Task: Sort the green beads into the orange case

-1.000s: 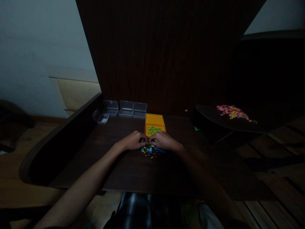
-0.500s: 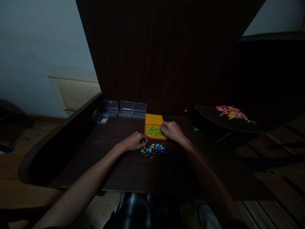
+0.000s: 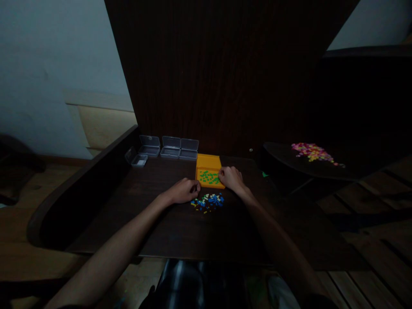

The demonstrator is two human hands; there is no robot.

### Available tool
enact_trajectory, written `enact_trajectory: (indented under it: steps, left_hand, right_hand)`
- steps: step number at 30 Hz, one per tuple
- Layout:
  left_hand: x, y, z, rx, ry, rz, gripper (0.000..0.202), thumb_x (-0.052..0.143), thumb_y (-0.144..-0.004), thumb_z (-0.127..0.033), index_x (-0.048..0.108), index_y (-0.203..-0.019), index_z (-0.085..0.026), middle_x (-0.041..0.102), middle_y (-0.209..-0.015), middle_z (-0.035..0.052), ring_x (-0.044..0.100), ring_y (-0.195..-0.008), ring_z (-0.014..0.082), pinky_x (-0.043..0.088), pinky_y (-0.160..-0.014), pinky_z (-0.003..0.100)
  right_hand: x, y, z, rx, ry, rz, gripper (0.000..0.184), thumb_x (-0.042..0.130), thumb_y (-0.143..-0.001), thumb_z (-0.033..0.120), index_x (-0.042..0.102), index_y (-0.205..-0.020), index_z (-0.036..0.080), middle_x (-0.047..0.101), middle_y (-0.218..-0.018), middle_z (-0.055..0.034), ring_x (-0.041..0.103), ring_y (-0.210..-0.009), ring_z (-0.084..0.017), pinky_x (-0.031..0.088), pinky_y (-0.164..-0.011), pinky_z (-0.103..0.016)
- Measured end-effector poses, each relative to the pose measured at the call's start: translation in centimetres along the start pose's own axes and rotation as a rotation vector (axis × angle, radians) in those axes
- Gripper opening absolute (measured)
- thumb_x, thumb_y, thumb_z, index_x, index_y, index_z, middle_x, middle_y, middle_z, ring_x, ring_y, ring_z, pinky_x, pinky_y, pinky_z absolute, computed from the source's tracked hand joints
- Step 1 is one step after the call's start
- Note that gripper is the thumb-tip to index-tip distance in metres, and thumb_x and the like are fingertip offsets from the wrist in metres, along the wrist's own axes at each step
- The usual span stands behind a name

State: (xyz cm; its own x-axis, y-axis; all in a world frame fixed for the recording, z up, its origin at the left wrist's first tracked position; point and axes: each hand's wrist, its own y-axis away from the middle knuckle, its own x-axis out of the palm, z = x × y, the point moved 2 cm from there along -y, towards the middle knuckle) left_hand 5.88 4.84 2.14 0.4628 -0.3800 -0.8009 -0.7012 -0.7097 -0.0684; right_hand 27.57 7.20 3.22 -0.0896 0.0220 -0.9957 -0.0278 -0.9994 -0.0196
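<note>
A yellow-orange box [image 3: 208, 161] lies with its lid raised on the dark tabletop, small green toy bricks [image 3: 209, 177] scattered in its base. My right hand [image 3: 231, 178] is at the box's right edge, fingers pinched together over the side; whatever they hold is hidden. My left hand [image 3: 186, 190] rests by the front left corner of the box with curled fingers, and what may be in them cannot be made out. Just in front of the box is a loose pile of small blue, white, yellow and green bricks [image 3: 212, 201], close to my left fingertips.
Several clear plastic boxes with raised lids [image 3: 170, 152] stand along the back left. A smaller clear box [image 3: 139, 161] holds something white. On a shelf at right lies a heap of pink and yellow pieces [image 3: 313, 152]. A dark side board [image 3: 86, 176] borders the left.
My right hand has shifted slightly down and its fingers have drawn in at the right edge of the box. My left hand has stayed in place.
</note>
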Motion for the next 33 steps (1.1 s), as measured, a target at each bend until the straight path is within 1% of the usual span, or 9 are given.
enact_trajectory:
  steps: [6, 9, 11, 13, 16, 19, 22, 26, 33]
  left_hand:
    - [0.0, 0.0, 0.1, -0.009, 0.008, -0.008, 0.017, 0.052, -0.077, -0.013, 0.065, -0.087, -0.016, 0.064, -0.067, -0.0008, 0.057, -0.056, 0.0113, 0.038, -0.057, 0.02]
    - [0.1, -0.1, 0.1, -0.002, 0.015, -0.016, 0.017, 0.052, -0.076, -0.012, 0.065, -0.087, -0.016, 0.064, -0.066, -0.0011, 0.056, -0.056, 0.011, 0.038, -0.057, 0.02]
    - [0.1, -0.1, 0.2, 0.002, 0.024, -0.019, 0.018, 0.052, -0.075, -0.011, 0.065, -0.087, -0.016, 0.063, -0.065, -0.0016, 0.056, -0.055, 0.0106, 0.038, -0.056, 0.02]
    - [0.2, -0.2, 0.4, 0.011, 0.025, -0.023, 0.019, 0.052, -0.075, -0.011, 0.066, -0.088, -0.015, 0.063, -0.064, -0.0018, 0.055, -0.054, 0.0103, 0.038, -0.056, 0.019]
    - [0.0, -0.1, 0.4, 0.032, 0.016, -0.006, 0.021, 0.053, -0.076, -0.012, 0.068, -0.09, -0.015, 0.063, -0.065, -0.0015, 0.054, -0.055, 0.0099, 0.038, -0.057, 0.019]
    - [-0.7, 0.2, 0.3, 0.037, 0.024, 0.029, 0.024, 0.055, -0.078, -0.016, 0.069, -0.098, -0.015, 0.061, -0.065, -0.002, 0.053, -0.055, 0.0096, 0.038, -0.057, 0.019]
    - [-1.5, 0.4, 0.4, 0.019, 0.044, 0.038, 0.027, 0.056, -0.078, -0.017, 0.068, -0.102, -0.015, 0.059, -0.064, -0.0034, 0.051, -0.055, 0.0094, 0.038, -0.057, 0.019]
    - [-2.0, 0.6, 0.6, 0.008, 0.049, 0.054, 0.027, 0.057, -0.074, -0.014, 0.068, -0.098, -0.015, 0.057, -0.061, -0.0044, 0.049, -0.053, 0.0089, 0.037, -0.055, 0.018]
    - [-2.1, 0.6, 0.5, 0.004, 0.021, 0.089, 0.022, 0.057, -0.072, -0.013, 0.07, -0.09, -0.014, 0.059, -0.062, -0.0029, 0.051, -0.054, 0.009, 0.037, -0.055, 0.018]
  right_hand:
    - [-0.5, 0.0, 0.0, 0.009, -0.035, -0.003, 0.029, 0.049, -0.087, 0.029, 0.073, -0.103, 0.021, 0.071, -0.105, -0.0124, 0.066, -0.095, -0.024, 0.045, -0.077, -0.028]
    - [-1.3, 0.1, -0.2, 0.028, -0.09, -0.052, 0.029, 0.05, -0.086, 0.028, 0.074, -0.101, 0.022, 0.073, -0.098, -0.0103, 0.067, -0.089, -0.021, 0.044, -0.072, -0.025]
    - [-1.8, 0.3, -0.2, 0.01, -0.143, -0.103, 0.029, 0.05, -0.086, 0.027, 0.075, -0.099, 0.022, 0.074, -0.091, -0.0087, 0.067, -0.082, -0.019, 0.042, -0.068, -0.024]
    - [-2.1, 0.6, 0.1, -0.061, -0.208, -0.141, 0.028, 0.051, -0.085, 0.026, 0.075, -0.097, 0.02, 0.073, -0.084, -0.0071, 0.065, -0.074, -0.017, 0.04, -0.064, -0.023]
    - [-2.2, 1.1, 1.0, -0.257, -0.319, -0.138, 0.027, 0.054, -0.083, 0.024, 0.076, -0.095, 0.017, 0.069, -0.069, -0.0036, 0.058, -0.061, -0.014, 0.037, -0.06, -0.023]
    - [-1.9, 1.9, 2.2, -0.46, -0.422, -0.061, 0.024, 0.056, -0.081, 0.019, 0.077, -0.092, 0.015, 0.063, -0.059, 0.0003, 0.051, -0.053, -0.01, 0.034, -0.056, -0.021]
    - [-1.4, 2.6, 3.3, -0.603, -0.442, 0.042, 0.022, 0.059, -0.077, 0.013, 0.077, -0.091, 0.015, 0.062, -0.059, 0.0019, 0.048, -0.052, -0.008, 0.032, -0.055, -0.021]
    - [-0.7, 3.4, 4.6, -0.652, -0.34, 0.126, 0.02, 0.061, -0.078, 0.014, 0.077, -0.091, 0.018, 0.065, -0.063, 0.0008, 0.051, -0.056, -0.01, 0.033, -0.057, -0.022]
    - [0.5, 3.7, 5.5, -0.631, -0.213, 0.088, 0.02, 0.062, -0.085, 0.026, 0.076, -0.098, 0.023, 0.069, -0.071, -0.0015, 0.059, -0.067, -0.014, 0.035, -0.062, -0.024]
